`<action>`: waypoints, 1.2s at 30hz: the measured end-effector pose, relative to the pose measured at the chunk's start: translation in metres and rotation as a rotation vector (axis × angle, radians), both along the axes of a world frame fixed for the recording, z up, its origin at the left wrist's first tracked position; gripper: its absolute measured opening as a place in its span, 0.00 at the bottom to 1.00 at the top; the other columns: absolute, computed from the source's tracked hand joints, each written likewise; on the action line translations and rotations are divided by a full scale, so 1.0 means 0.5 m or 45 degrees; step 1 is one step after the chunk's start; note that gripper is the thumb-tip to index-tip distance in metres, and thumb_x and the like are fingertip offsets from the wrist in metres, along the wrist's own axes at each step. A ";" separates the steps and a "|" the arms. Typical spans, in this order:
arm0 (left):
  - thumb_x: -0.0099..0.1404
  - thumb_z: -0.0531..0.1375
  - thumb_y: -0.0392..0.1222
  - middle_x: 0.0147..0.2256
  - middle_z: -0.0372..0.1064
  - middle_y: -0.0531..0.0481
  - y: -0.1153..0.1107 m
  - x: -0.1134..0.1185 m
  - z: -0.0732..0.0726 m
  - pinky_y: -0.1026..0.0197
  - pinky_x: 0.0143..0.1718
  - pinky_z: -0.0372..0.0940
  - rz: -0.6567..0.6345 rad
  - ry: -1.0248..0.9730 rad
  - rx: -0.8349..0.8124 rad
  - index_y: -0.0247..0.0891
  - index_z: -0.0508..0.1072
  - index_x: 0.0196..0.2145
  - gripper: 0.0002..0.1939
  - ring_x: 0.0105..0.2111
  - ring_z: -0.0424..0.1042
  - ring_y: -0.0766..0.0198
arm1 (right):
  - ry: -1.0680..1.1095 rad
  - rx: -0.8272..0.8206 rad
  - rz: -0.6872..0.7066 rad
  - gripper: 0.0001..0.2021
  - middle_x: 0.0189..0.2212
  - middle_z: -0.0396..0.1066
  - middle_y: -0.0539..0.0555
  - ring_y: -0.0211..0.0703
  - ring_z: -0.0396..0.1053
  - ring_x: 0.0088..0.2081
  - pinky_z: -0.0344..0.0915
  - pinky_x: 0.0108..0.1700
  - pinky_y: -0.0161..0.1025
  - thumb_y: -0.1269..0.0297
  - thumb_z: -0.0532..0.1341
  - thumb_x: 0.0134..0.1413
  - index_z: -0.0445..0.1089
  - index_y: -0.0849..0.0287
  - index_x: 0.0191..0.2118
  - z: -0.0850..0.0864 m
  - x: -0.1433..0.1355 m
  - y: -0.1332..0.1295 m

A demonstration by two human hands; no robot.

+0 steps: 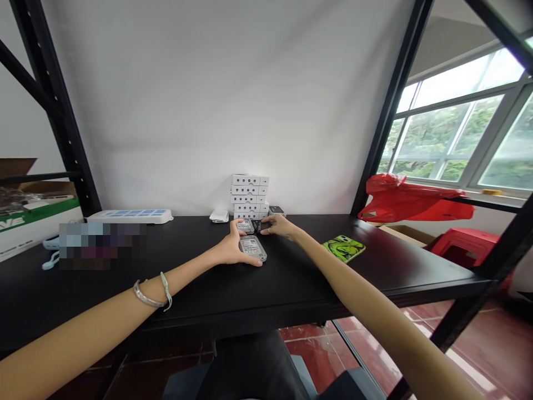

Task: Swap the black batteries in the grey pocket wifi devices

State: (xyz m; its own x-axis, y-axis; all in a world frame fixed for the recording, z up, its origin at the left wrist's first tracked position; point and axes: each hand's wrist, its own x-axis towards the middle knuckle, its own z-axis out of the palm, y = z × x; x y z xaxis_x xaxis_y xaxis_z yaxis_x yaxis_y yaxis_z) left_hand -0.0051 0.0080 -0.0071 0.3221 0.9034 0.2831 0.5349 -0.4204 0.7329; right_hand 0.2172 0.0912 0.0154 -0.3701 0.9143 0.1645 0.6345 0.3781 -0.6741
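Note:
A hard drive with a white printed label lies on the black table, in a clear-edged case or tray. Just beyond it is a second labelled drive. My left hand is curled round their left side, its thumb along the near edge of the closer drive and its forefinger by the farther one. My right hand comes in from the right, fingers pinched on a small black piece against the farther drive's right end. What kind of piece it is, I cannot make out.
Behind my hands stands a stack of several white boxes, with a small white item to its left. A power strip lies along the wall. A green patterned phone rests at right; a carton stands far left.

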 end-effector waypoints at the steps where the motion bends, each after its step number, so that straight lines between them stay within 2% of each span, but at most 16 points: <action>1: 0.69 0.61 0.44 0.55 0.65 0.43 0.000 0.000 0.000 0.43 0.49 0.68 0.001 0.005 0.003 0.38 0.67 0.55 0.19 0.50 0.71 0.51 | -0.046 0.028 0.016 0.16 0.51 0.67 0.57 0.47 0.70 0.47 0.70 0.48 0.50 0.59 0.60 0.63 0.66 0.60 0.54 0.002 0.001 -0.001; 5: 0.69 0.62 0.44 0.55 0.65 0.43 0.001 0.001 0.000 0.43 0.50 0.68 0.010 0.036 0.022 0.38 0.67 0.55 0.19 0.50 0.71 0.50 | -0.228 0.163 0.034 0.16 0.51 0.68 0.57 0.47 0.70 0.48 0.70 0.48 0.50 0.59 0.60 0.63 0.66 0.60 0.54 0.008 -0.005 -0.005; 12: 0.70 0.61 0.44 0.54 0.66 0.43 -0.019 0.011 0.014 0.44 0.48 0.69 0.047 0.113 0.106 0.38 0.67 0.55 0.19 0.49 0.71 0.51 | -0.368 0.365 -0.101 0.16 0.51 0.68 0.57 0.47 0.70 0.48 0.70 0.48 0.50 0.59 0.59 0.63 0.66 0.60 0.54 -0.006 -0.024 -0.001; 16: 0.70 0.61 0.44 0.55 0.66 0.43 -0.023 0.014 0.034 0.43 0.49 0.68 0.117 0.138 0.235 0.38 0.66 0.56 0.19 0.50 0.71 0.51 | -0.386 0.418 -0.177 0.15 0.50 0.68 0.57 0.46 0.70 0.46 0.70 0.47 0.48 0.59 0.59 0.64 0.67 0.60 0.53 0.015 -0.004 0.000; 21: 0.70 0.60 0.43 0.56 0.65 0.43 0.034 0.008 0.056 0.42 0.50 0.67 0.255 0.148 0.358 0.38 0.66 0.56 0.19 0.51 0.70 0.50 | -0.376 0.458 -0.333 0.16 0.50 0.68 0.57 0.46 0.70 0.47 0.70 0.47 0.49 0.59 0.59 0.64 0.67 0.60 0.53 0.047 0.043 0.003; 27: 0.70 0.61 0.43 0.55 0.65 0.43 0.111 -0.002 0.055 0.44 0.49 0.68 0.250 0.132 0.326 0.38 0.66 0.56 0.19 0.50 0.71 0.51 | -0.368 0.440 -0.503 0.15 0.50 0.68 0.57 0.46 0.70 0.46 0.70 0.47 0.48 0.59 0.59 0.64 0.67 0.60 0.53 0.052 0.070 -0.001; 32: 0.70 0.60 0.43 0.55 0.65 0.43 0.113 -0.009 0.049 0.44 0.48 0.69 0.195 0.109 0.346 0.38 0.66 0.56 0.18 0.50 0.71 0.51 | -0.359 0.458 -0.641 0.17 0.51 0.68 0.57 0.47 0.70 0.47 0.70 0.48 0.50 0.59 0.59 0.64 0.66 0.60 0.54 0.053 0.051 -0.001; 36: 0.70 0.60 0.42 0.55 0.65 0.43 0.104 -0.016 0.048 0.44 0.48 0.69 0.154 0.098 0.402 0.38 0.67 0.55 0.18 0.50 0.71 0.51 | -0.390 0.387 -0.731 0.17 0.52 0.67 0.58 0.48 0.69 0.48 0.69 0.48 0.51 0.58 0.59 0.63 0.65 0.60 0.54 0.054 0.025 0.012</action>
